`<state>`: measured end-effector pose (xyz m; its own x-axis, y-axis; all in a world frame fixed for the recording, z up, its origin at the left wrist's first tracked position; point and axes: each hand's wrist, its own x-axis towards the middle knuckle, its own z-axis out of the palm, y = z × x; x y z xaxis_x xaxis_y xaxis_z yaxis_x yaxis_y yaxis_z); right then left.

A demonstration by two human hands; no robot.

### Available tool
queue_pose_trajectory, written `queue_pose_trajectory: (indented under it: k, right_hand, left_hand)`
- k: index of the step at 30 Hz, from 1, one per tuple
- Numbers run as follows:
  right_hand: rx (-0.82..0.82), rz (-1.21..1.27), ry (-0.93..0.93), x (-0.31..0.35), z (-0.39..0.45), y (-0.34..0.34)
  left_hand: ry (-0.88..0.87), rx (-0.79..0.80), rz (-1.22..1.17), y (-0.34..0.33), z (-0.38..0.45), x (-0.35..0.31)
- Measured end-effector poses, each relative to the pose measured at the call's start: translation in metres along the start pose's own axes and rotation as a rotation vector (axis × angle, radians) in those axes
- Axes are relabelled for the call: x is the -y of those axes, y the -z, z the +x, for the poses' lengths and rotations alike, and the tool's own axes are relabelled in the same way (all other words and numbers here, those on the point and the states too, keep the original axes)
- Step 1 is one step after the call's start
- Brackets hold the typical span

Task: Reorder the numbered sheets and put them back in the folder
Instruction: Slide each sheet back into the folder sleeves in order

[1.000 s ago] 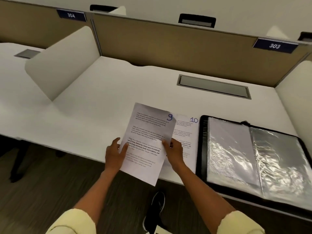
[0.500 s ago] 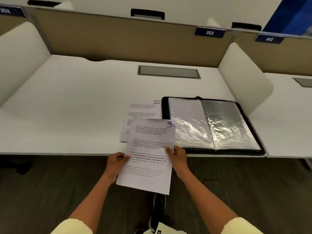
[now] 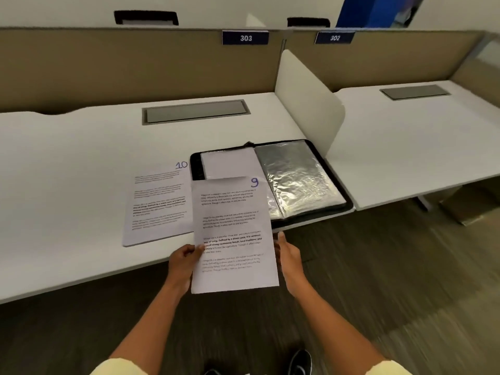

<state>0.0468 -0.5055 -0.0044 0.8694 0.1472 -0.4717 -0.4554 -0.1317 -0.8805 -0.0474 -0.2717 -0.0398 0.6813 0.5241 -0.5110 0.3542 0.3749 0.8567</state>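
Observation:
I hold a printed sheet marked 9 (image 3: 232, 228) in the air above the desk's front edge. My left hand (image 3: 184, 262) pinches its left edge and my right hand (image 3: 288, 255) grips its right edge. Its top overlaps the lower left of the open black folder (image 3: 328, 169), whose clear plastic sleeves shine. A white page shows in the folder's left sleeve. Flat on the desk to the folder's left lies the sheet marked 10 (image 3: 159, 201).
The white desk (image 3: 67, 171) has a grey cable hatch (image 3: 196, 110) at the back and a tan partition behind with the label 303 (image 3: 245, 37). A white divider (image 3: 305, 104) stands right of the folder. Dark floor lies below.
The sheet marked 9 has moved right, off the sheet marked 10 and over the folder's left part. The view has swung right. Both hands kept their hold.

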Motion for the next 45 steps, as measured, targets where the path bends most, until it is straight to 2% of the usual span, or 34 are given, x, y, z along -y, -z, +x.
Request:
queue_pose_trajectory:
  k: [4, 12, 18, 24, 28, 31, 45]
  right_hand:
    - [0.000, 0.066, -0.031, 0.002, 0.004, 0.041]
    - [0.144, 0.199, -0.063, 0.003, 0.027, 0.117]
    - [0.172, 0.195, -0.075, 0.006, 0.045, 0.169]
    - [0.085, 0.192, -0.065, -0.004, 0.061, 0.216]
    - [-0.014, 0.188, -0.067, -0.018, 0.066, 0.238]
    - [-0.069, 0.178, -0.080, -0.029, 0.066, 0.251]
    - [-0.313, 0.344, -0.047, -0.041, 0.051, 0.260]
  left_hand:
    - [0.021, -0.049, -0.087, -0.046, 0.000, 0.004]
    - [0.076, -0.080, -0.262, -0.153, -0.013, 0.014]
    - [0.086, -0.036, -0.215, -0.222, -0.021, 0.030]
    - [-0.013, 0.045, 0.000, -0.270, -0.031, 0.040]
    - [-0.202, -0.104, 0.257, -0.287, -0.020, 0.031]
    - [-0.316, -0.133, 0.445, -0.291, -0.002, 0.018]
    - [-0.629, 0.141, 1.001, -0.299, 0.076, -0.014]
